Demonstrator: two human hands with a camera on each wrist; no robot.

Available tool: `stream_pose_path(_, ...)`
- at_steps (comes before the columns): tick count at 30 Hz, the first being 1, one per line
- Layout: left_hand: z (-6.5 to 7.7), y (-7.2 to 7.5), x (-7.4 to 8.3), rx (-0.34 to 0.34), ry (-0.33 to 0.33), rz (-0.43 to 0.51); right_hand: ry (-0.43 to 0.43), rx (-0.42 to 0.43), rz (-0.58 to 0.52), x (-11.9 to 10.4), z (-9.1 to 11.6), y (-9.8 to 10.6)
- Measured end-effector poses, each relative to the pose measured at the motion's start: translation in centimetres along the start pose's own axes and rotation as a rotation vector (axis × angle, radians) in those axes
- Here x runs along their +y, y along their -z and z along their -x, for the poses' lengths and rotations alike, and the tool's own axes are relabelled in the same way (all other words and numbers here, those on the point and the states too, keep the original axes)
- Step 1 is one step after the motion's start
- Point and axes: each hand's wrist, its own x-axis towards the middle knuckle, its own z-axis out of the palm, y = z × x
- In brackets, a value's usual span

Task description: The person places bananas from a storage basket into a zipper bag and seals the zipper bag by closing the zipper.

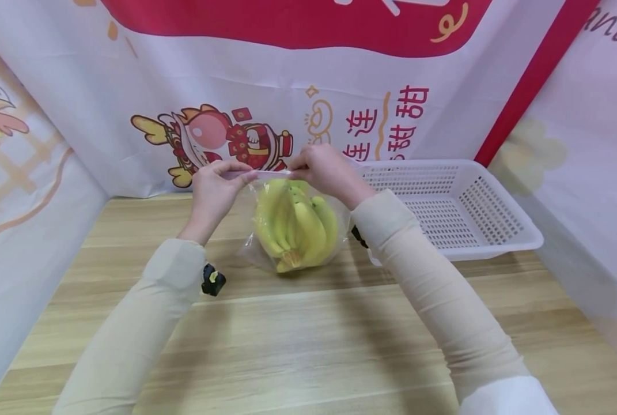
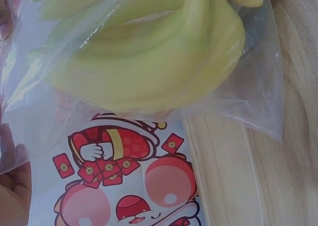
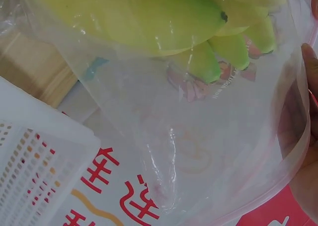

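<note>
A bunch of yellow bananas (image 1: 300, 230), greenish at the tips, is inside a clear plastic zip bag (image 1: 248, 251) above the wooden table. My left hand (image 1: 215, 189) pinches the left part of the bag's top edge between thumb and fingers. Farther right along that same edge, my right hand (image 1: 325, 172) pinches the pinkish seal strip (image 3: 268, 198). Through the film in the left wrist view, the bananas (image 2: 149, 72) show large, with part of the left hand (image 2: 14, 191) at the frame's left edge. Fingers of the right hand (image 3: 300, 131) appear at the right wrist view's right edge.
A white perforated plastic basket (image 1: 510, 227) stands on the table (image 1: 282, 351) at the right, partly behind my right forearm. Printed cloth (image 1: 225, 75) with red lettering and a cartoon figure hangs along the back; more cloth stands at both sides.
</note>
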Motion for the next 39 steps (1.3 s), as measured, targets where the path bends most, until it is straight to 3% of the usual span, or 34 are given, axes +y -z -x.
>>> stream_pose_path(8, -0.1, 0.1, -0.2, 0.004, -0.027, -0.01, 0.023, -0.002, 0.01, 0.0, 0.0, 0.0)
stream_pose_path(24, -0.3, 0.5, -0.9, 0.014, 0.013, -0.001, 0.042, 0.013, -0.006, 1.4, 0.4, 0.0)
stream_pose_path(39, -0.1, 1.0, -0.9, -0.028, 0.03, -0.03, 0.026, 0.022, -0.008, 1.7, 0.4, -0.3)
